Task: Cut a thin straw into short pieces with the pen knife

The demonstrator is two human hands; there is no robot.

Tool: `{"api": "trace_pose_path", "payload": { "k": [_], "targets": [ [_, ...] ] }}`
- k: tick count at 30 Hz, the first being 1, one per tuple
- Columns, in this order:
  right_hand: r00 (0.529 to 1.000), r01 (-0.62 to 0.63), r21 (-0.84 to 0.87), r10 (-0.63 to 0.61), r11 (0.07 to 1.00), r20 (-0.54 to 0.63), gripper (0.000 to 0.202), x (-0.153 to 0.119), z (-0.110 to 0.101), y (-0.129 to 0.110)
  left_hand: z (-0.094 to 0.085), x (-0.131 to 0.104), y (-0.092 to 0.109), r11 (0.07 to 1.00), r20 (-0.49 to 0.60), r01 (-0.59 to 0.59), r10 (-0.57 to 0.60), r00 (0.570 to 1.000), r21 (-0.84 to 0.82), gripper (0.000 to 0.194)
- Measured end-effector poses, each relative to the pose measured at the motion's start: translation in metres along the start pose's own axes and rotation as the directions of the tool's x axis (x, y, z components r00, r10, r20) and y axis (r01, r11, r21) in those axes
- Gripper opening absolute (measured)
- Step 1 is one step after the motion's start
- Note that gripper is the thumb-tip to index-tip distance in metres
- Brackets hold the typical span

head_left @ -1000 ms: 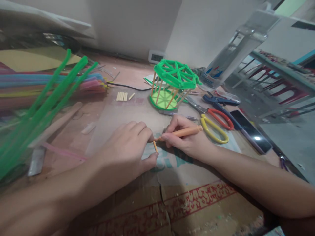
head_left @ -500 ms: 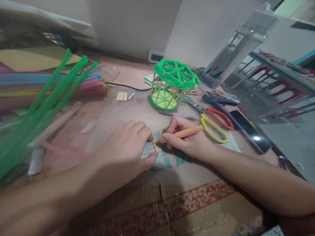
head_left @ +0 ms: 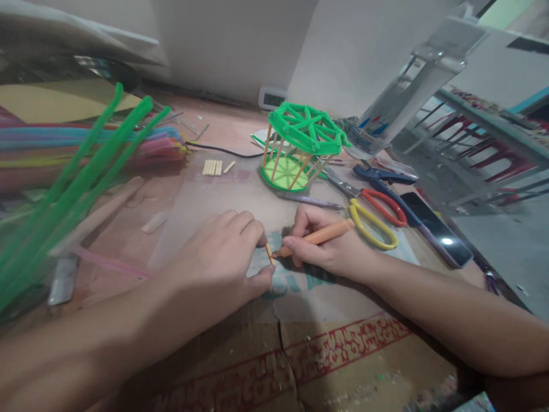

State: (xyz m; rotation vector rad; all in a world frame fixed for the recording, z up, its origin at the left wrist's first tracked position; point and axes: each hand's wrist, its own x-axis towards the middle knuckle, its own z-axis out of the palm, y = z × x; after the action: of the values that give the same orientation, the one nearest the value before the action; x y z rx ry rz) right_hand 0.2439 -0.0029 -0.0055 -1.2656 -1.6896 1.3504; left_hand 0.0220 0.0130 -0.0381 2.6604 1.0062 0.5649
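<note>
Between the thumb and a fingertip of my left hand is a short wooden stick, coloured orange. My right hand grips an orange marker like a pen, its tip at the stick's side. Both hands rest low over a translucent plastic sheet with teal lettering. Behind them stands a round frame of green pipe cleaners and thin sticks. Several short pale sticks lie on the sheet to its left.
On the right lie scissors, blue-handled pliers and a phone, with a clear bottle behind. Green pipe cleaners rise at left before a coloured bundle. A pen lies beyond my right hand.
The marker's tip has slid slightly down along the stick toward my left thumb, my right hand shifting a little with it. My left hand keeps its pinch.
</note>
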Motion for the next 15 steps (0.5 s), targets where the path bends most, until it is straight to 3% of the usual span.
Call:
{"api": "trace_pose_path", "payload": {
  "k": [5,11,15],
  "targets": [
    [0.998,0.020,0.004,-0.020,1.000,0.053,0.040,-0.0011,-0.0012,0.0009,0.0008,-0.0010,-0.0002,1.000,-0.001,0.011,-0.011,1.000,-0.013,0.020],
    [0.999,-0.015,0.002,0.015,1.000,-0.035,0.041,-0.0010,0.0007,0.0000,-0.0018,0.0011,0.0002,0.999,0.000,-0.029,0.029,1.000,0.018,0.016],
    [1.000,-0.003,-0.026,0.002,1.000,-0.003,0.041,-0.0010,-0.0007,-0.0004,-0.0013,0.0008,-0.0002,0.999,0.001,-0.030,0.030,1.000,0.031,0.015]
  ]
}}
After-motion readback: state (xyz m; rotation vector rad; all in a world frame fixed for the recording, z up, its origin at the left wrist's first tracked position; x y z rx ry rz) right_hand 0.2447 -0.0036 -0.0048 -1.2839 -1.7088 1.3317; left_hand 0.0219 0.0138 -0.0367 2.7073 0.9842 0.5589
